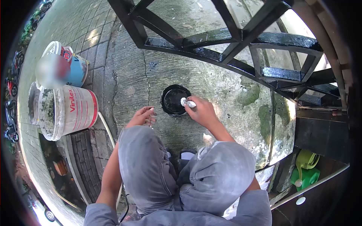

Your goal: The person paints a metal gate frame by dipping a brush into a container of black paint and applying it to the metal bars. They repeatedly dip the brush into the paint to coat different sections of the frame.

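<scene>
My right hand [202, 112] is closed around a paintbrush with a white, wrapped-looking handle [187, 102]. It is over the right side of a round black paint container [166, 98], which stands on the concrete between my hands. The bristle end cannot be made out against the dark inside. My left hand [142, 116] hovers to the left of the container and above my left knee, fingers apart and loosely bent, holding nothing.
A glossy black metal frame [211, 54] spans the top right. White Vinilex bucket [81, 109] lies at left, beside a blue bucket [78, 69]. A pale hose [106, 128] runs along the paving. Green watering can [306, 160] sits at lower right.
</scene>
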`<action>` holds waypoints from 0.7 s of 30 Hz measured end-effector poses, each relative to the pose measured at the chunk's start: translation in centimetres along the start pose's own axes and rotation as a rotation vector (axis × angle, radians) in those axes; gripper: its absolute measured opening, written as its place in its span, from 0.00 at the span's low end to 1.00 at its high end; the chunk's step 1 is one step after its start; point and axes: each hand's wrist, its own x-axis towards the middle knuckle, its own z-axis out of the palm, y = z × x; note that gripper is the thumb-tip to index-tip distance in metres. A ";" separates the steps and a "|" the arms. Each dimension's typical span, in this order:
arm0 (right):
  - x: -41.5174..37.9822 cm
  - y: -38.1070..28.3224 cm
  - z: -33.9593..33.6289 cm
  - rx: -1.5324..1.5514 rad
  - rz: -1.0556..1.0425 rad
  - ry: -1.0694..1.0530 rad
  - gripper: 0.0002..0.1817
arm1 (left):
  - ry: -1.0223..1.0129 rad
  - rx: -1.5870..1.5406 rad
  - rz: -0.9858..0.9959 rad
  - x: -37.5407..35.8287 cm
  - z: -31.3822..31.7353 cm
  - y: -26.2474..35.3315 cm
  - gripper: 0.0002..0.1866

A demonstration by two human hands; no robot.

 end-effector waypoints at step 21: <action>-4.1 2.4 -1.5 1.002 0.987 0.441 0.10 | -0.125 -0.320 0.109 4.6 1.9 -0.3 0.31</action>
